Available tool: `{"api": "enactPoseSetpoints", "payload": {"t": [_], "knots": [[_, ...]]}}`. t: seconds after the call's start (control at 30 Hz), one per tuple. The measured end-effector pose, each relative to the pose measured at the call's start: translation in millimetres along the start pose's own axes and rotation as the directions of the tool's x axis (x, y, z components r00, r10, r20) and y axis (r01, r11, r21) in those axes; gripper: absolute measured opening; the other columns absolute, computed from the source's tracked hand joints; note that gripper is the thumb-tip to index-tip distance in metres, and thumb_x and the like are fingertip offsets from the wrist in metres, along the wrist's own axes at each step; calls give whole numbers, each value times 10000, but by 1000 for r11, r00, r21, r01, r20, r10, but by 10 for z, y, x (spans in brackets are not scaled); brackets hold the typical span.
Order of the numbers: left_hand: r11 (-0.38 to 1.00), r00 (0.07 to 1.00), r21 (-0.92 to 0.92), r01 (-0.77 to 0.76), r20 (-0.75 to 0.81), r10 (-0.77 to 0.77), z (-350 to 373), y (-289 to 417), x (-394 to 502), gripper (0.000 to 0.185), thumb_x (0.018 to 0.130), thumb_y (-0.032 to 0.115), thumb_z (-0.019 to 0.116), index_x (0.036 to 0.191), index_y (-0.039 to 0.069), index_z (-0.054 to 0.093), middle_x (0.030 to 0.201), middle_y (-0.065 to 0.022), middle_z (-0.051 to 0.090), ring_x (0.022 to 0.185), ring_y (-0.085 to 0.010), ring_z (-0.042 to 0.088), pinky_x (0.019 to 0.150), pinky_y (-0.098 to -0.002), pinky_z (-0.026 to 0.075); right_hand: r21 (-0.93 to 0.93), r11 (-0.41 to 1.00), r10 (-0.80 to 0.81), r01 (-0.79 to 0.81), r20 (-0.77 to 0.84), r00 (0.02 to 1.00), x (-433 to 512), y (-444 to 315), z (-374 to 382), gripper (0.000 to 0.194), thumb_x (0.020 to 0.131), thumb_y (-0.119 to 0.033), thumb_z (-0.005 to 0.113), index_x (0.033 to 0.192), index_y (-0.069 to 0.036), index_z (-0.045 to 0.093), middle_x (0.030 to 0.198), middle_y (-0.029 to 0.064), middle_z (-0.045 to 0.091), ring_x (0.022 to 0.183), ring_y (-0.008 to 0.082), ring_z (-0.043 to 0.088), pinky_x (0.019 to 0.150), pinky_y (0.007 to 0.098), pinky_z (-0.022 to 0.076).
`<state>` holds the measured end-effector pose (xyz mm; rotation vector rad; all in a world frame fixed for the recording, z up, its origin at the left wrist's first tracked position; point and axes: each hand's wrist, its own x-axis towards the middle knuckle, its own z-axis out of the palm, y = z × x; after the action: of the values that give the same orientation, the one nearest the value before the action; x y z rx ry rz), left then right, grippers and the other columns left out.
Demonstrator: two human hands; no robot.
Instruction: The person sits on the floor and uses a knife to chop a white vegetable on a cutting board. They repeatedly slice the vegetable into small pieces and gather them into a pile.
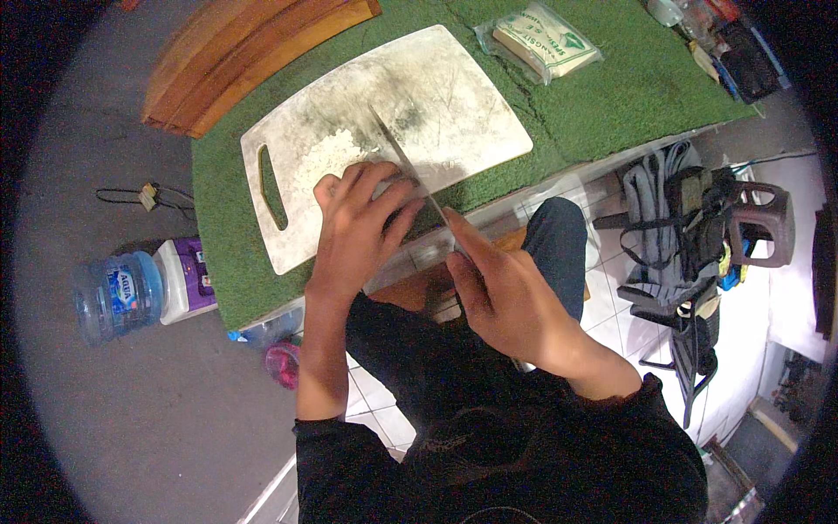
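Note:
A worn white cutting board (458,98) with a slot handle lies at a slant before me. My right hand (504,288) grips a kitchen knife (399,144), whose blade reaches over the board with its tip pointing away from me. Close to the left side of the blade, my left hand (366,216) is curled at the board's near edge, over a pale piece it mostly covers. A small heap of finely chopped white food (334,154) sits beyond my left fingers. The knife's handle is hidden inside my right hand.
The board rests on a green textured mat (589,124). A sealed packet of wonton wrappers (546,42) lies at the far right, and a curved wooden piece (255,59) stands at the far left. Below the table's left side is a large water bottle (121,295).

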<state>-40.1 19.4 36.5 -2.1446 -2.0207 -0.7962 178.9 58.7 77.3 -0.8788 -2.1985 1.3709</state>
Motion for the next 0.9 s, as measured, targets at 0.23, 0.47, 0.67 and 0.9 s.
{"api": "enactPoseSetpoints", "payload": {"t": [0.23, 0.47, 0.67, 0.9], "knots": [[999, 999, -27, 19, -38, -20, -19, -20, -52, 208, 866, 206, 799, 1050, 116, 762, 1200, -64, 713, 1161, -301, 621, 987, -457, 387, 43, 996, 78, -78, 7, 997, -113, -75, -126, 471, 1039, -41, 569, 1497, 24, 475, 751, 231, 617, 618, 198, 576, 609, 354, 471], [1000, 999, -2, -9, -39, 9, -3, -62, -93, 205, 870, 221, 797, 1046, 121, 764, 1212, -57, 718, 1173, -294, 617, 993, -466, 384, 61, 988, 133, -140, 105, 986, -394, -144, -260, 531, 1042, -27, 548, 1558, -25, 423, 690, 174, 579, 588, 185, 549, 599, 347, 469], [1000, 1000, 1, 27, -4, -27, 13, -48, -82, 228, 868, 239, 803, 1066, 131, 765, 1217, -46, 721, 1202, -290, 609, 1012, -464, 362, 87, 976, 183, -200, 170, 968, -512, -177, -300, 557, 1044, -36, 535, 1579, -25, 380, 702, 178, 590, 599, 244, 595, 619, 358, 485], [999, 999, 13, 47, 27, -47, -4, -63, -93, 271, 859, 255, 816, 1098, 136, 767, 1250, -39, 713, 1245, -295, 595, 1056, -455, 332, 64, 972, 208, -227, 222, 953, -552, -180, -310, 562, 1040, -34, 540, 1577, -21, 373, 709, 198, 600, 604, 275, 624, 618, 373, 490]]}}
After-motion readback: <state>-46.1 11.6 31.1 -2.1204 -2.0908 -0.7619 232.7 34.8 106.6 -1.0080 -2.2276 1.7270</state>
